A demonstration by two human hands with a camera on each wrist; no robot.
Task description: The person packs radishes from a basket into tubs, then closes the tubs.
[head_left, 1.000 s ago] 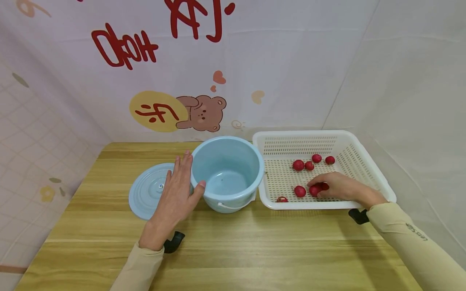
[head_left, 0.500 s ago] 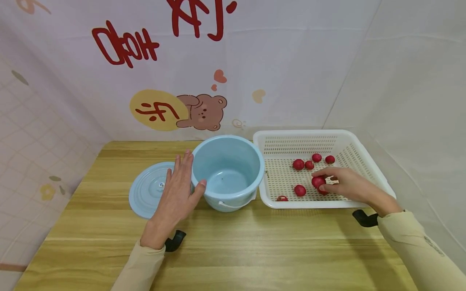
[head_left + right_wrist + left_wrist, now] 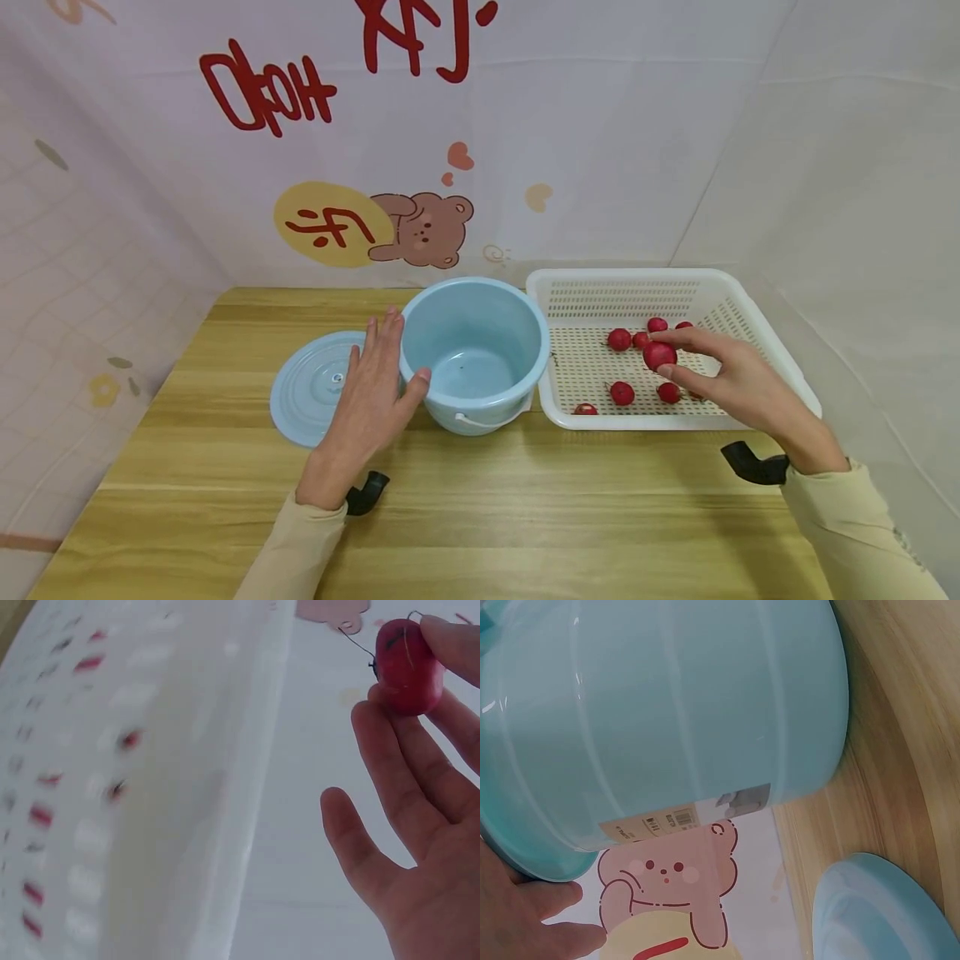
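Note:
A red radish (image 3: 660, 356) with thin root strands is pinched between the thumb and fingers of my right hand (image 3: 738, 385), raised above the white basket (image 3: 637, 422). In the right wrist view the same radish (image 3: 409, 667) shows whole, while the other fingers spread below it. Several more radishes, such as one (image 3: 622, 393) near the front, lie on the basket floor. My left hand (image 3: 365, 407) has its fingers extended against the left rim of a light blue bucket (image 3: 480, 333). In the left wrist view, the fingertips lie at the rim of the bucket (image 3: 667, 697).
A round blue lid (image 3: 307, 396) lies on the wooden table (image 3: 525, 508), partly behind my left hand. The bucket stands directly left of the basket, its white handle (image 3: 491, 423) hanging in front. A printed cloth (image 3: 600, 150) forms the back wall.
My right hand has lifted the radish up off the basket floor, uncovering another radish beneath. The left hand has stayed at the bucket's rim.

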